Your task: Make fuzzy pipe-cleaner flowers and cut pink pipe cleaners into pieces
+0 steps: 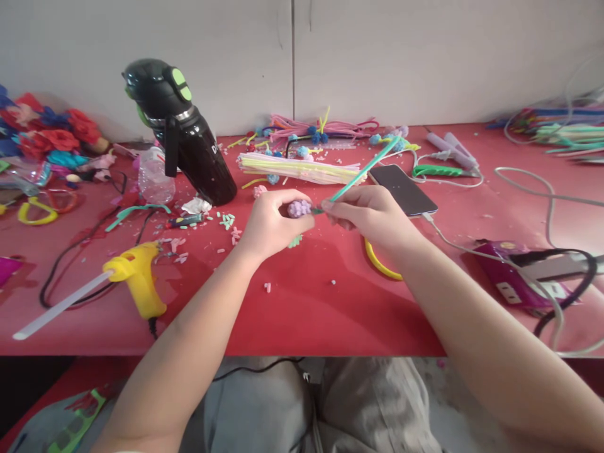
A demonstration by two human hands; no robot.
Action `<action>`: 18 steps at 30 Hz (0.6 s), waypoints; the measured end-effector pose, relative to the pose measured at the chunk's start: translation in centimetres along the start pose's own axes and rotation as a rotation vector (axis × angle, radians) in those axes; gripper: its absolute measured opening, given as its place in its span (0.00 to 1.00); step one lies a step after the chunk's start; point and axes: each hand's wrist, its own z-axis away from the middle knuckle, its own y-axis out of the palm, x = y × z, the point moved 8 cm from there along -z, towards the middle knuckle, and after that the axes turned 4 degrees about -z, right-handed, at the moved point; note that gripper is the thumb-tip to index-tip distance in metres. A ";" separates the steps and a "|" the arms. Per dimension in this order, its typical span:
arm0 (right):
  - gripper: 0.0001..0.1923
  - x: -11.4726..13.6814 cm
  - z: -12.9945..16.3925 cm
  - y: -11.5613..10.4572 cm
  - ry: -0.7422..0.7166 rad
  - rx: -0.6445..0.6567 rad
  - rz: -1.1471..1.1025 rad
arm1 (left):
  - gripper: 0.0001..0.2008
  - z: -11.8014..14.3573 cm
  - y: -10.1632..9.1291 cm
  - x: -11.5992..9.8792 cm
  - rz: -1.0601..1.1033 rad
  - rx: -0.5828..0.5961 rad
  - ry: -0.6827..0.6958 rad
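Observation:
My left hand (276, 223) is closed around a small purple bumpy flower head (299, 209), which shows between thumb and fingers. In my right hand (361, 211) a green pipe cleaner (365, 168) is pinched, its long end slanting up to the right. Its short end runs toward the purple flower head; whether the two are joined I cannot tell. A yellow ring-shaped handle (380, 261) lies below my right hand, partly covered by it. Just under my left hand a bit of light green trimming (295, 241) shows, and a pink bumpy flower head (259, 190) lies behind it.
A yellow glue gun (141, 277) with a glue stick lies at left. Behind it a black bottle (191, 138) stands tilted in view. A bundle of pale pipe cleaners (302, 168) lies beyond my hands. At right are a phone (403, 190), a purple box (519, 277) and loose white cables.

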 end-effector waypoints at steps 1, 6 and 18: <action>0.12 -0.1 0.0 0.1 -0.009 -0.003 -0.054 | 0.06 -0.1 -0.3 0.3 0.050 -0.046 -0.023; 0.10 -0.4 0.0 1.4 0.012 0.080 -0.400 | 0.10 -0.3 -0.2 1.8 0.459 -0.130 -0.153; 0.15 -2.2 -0.6 2.0 0.173 0.190 -0.474 | 0.12 -0.2 0.6 0.9 0.600 0.121 -0.218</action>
